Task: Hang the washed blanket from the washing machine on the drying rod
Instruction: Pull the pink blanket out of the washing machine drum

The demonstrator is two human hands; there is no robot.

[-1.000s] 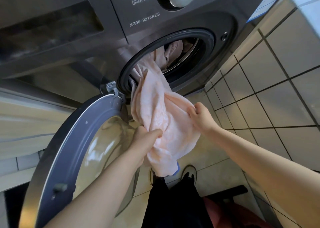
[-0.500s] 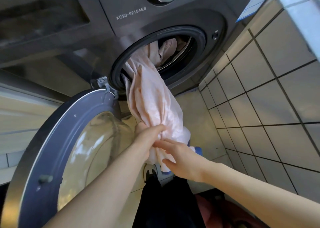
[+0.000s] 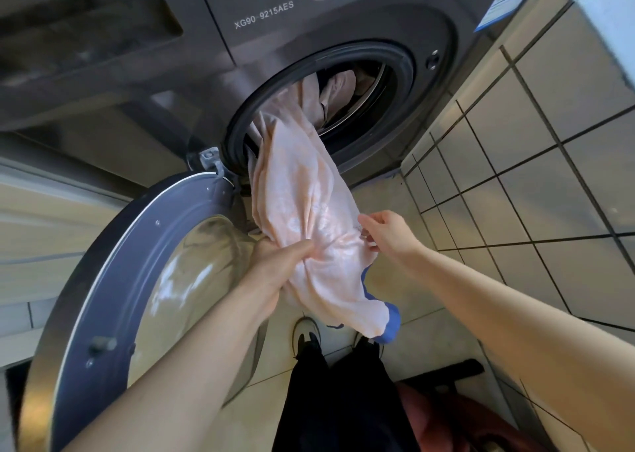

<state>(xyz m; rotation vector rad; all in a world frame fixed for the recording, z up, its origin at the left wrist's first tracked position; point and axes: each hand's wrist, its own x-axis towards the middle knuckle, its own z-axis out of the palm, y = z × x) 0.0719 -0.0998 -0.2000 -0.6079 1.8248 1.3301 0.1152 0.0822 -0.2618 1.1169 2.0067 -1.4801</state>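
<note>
My left hand [image 3: 275, 262] clenches a bunched fistful of the pale peach blanket with blue trim [image 3: 302, 190]. Just beside it, my right hand [image 3: 386, 231] pinches a fold of the same cloth, thumb on top. The blanket hangs beside the open round glass door [image 3: 113, 279]. Its far end trails up into the drum of the dark grey front-loading washing machine [image 3: 343, 28].

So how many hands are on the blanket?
2. The left hand grips the bunched blanket beside the open door; the right hand touches its right edge, and I cannot tell whether it pinches.
</note>
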